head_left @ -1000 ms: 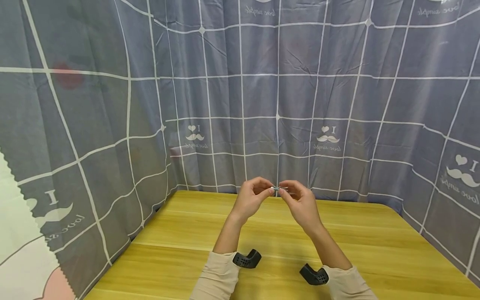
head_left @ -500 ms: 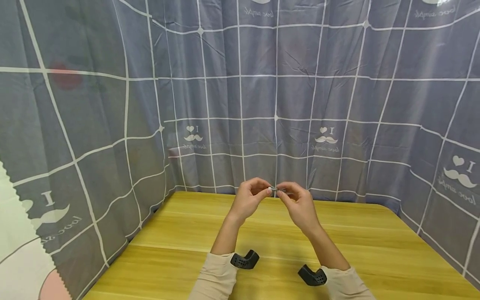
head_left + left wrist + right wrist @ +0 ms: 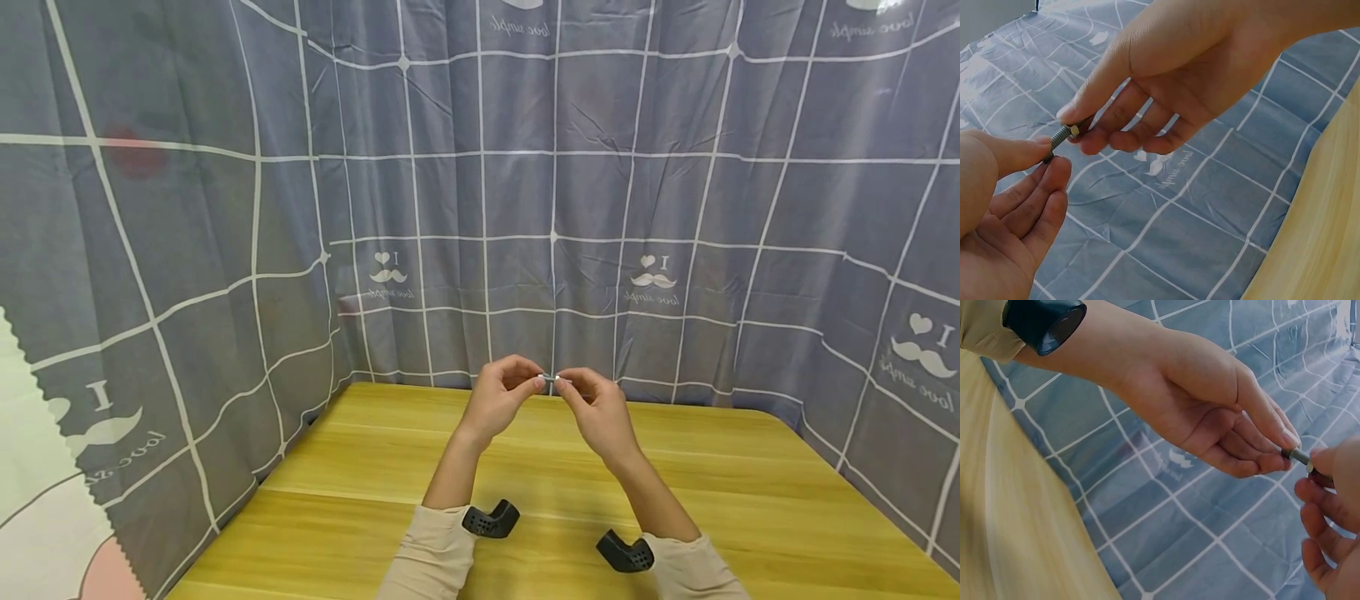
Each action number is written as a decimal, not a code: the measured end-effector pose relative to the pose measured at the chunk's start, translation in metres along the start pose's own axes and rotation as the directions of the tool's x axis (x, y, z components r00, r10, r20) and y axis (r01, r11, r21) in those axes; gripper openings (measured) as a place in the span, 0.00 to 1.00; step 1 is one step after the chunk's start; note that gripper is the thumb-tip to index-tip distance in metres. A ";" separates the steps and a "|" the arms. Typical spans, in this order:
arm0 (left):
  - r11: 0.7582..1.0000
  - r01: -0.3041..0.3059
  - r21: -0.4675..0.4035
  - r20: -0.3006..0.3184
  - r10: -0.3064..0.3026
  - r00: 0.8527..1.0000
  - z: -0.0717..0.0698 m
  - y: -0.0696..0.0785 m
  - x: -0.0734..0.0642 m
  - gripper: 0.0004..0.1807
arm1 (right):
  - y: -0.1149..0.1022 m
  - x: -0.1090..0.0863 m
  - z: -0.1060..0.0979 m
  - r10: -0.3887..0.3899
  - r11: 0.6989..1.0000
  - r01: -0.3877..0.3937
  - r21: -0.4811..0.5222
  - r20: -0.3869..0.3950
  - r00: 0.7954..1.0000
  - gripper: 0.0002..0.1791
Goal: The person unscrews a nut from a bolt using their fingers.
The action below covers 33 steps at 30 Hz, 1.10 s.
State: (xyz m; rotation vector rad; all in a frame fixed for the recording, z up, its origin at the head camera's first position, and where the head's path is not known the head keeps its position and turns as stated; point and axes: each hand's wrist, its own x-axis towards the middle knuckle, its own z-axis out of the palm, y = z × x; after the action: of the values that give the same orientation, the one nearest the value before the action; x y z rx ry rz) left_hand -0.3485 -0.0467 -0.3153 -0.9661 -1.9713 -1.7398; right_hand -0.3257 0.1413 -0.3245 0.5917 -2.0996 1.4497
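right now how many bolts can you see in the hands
1: a threaded bolt, pinched between the left hand and the right hand. Others could be hidden behind the fingers.

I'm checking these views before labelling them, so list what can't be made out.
Left wrist: much of the nut, and any of the bolt past it, hidden by the right hand.
Left wrist: left hand, cut off by the left and bottom edges.
Right wrist: right hand, cut off by the right edge.
Head: bolt's thread, too small to show.
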 end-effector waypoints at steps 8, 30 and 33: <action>1.000 -0.005 -0.009 0.007 0.005 1.000 -0.001 0.001 0.001 0.07 | -0.004 0.003 -0.002 -0.113 0.993 0.113 0.043 -0.013 0.994 0.09; 1.000 0.006 0.005 0.006 -0.006 1.000 0.002 0.001 0.000 0.06 | -0.002 0.001 0.000 -0.050 0.999 0.050 0.014 -0.001 0.999 0.10; 1.000 0.009 0.010 0.008 -0.009 1.000 0.002 0.001 0.000 0.06 | -0.002 0.001 -0.001 -0.080 0.997 0.080 0.018 -0.003 0.997 0.09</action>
State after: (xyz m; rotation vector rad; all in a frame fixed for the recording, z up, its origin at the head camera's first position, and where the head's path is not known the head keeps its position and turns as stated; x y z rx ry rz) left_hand -0.3477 -0.0443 -0.3151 -0.9636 -1.9904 -1.7316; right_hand -0.3252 0.1416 -0.3219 0.6728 -2.0391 1.4260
